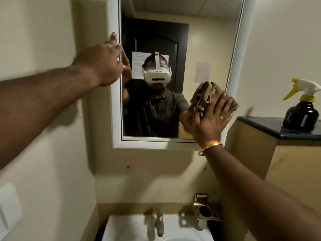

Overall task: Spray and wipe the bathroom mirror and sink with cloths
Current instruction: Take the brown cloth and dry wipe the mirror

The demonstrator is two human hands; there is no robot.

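Note:
A white-framed mirror (pixel 208 40) hangs on the beige wall above the white sink (pixel 182 230). My right hand (pixel 211 119) presses a folded brown cloth (pixel 203 95) flat against the lower right of the glass, fingers straight. My left hand (pixel 106 61) rests on the mirror's left frame, fingers extended along its edge. A black spray bottle (pixel 301 113) with a white and yellow trigger stands on the dark ledge (pixel 260 123) at the right, apart from both hands.
A metal tap (pixel 159 220) rises behind the sink. A chrome holder (pixel 205 212) is fixed to the wall right of it. A white switch plate (pixel 9 207) sits on the left wall. The mirror reflects a person and a dark door.

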